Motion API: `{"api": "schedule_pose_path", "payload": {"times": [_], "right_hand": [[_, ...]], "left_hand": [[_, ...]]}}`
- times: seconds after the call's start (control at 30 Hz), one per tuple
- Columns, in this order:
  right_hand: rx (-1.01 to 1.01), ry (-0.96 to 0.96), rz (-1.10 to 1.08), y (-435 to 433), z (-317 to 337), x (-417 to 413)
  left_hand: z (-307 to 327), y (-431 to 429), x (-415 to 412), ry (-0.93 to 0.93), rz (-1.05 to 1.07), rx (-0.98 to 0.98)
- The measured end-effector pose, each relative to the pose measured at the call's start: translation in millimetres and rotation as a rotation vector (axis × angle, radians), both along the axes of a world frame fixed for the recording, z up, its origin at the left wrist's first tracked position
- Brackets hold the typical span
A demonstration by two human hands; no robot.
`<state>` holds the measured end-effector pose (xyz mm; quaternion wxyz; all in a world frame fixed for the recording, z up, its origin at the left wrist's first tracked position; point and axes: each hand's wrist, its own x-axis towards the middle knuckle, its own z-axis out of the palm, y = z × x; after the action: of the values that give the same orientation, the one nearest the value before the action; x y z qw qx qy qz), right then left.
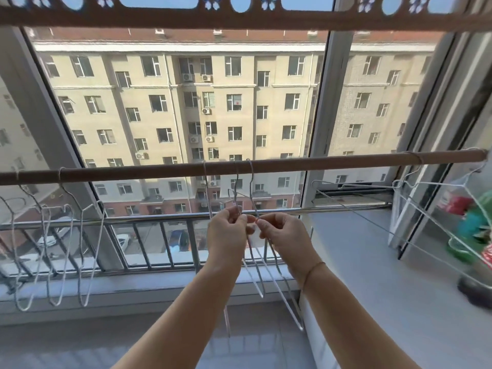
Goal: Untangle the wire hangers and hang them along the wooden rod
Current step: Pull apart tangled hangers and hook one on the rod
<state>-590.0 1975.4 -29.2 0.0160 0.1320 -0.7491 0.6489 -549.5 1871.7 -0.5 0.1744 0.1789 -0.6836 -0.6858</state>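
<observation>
- Nearest, at six o'clock, two bare forearms are reaching up from the bottom edge. The left hand and the right hand are meeting just below the middle of the view, nearly touching.
- The left hand's fingers are curling round the neck wires of the tangled hangers. The right hand's fingers are pinching a wire of the same bunch just beside them, at three o'clock from the left hand.
- This bunch is hanging at the centre. About three hooks are sitting over the wooden rod at twelve o'clock from the hands, and the wire bodies are crossing one another below the wrists.
- The step in hand is probably prising these necks apart, so the middle bunch is on the rod but not yet separated.
- At eight o'clock the left hangers are dangling from the rod side by side. They appear free of each other, so that part is looking finished.
- At three o'clock the right hangers are hooking near the rod's far end and splaying sideways over the windowsill. They seem interlocked, so they are likely waiting their turn.
- Farther out, at nine o'clock, a metal railing is running beyond the glass.
- Farthest, at twelve o'clock, an apartment block is filling the window.
</observation>
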Motion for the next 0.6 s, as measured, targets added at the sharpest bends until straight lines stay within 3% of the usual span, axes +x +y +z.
{"api": "schedule_pose_path", "payload": {"times": [0.33, 0.6], "right_hand": [[-0.081, -0.031, -0.187, 105.5, 14.8, -23.8], [-0.079, -0.070, -0.268, 157.2, 14.7, -39.3]], "left_hand": [[14.5, 76.5, -26.1, 0.030, -0.210, 0.085], [2.7, 95.2, -42.1, 0.018, -0.203, 0.122]]}}
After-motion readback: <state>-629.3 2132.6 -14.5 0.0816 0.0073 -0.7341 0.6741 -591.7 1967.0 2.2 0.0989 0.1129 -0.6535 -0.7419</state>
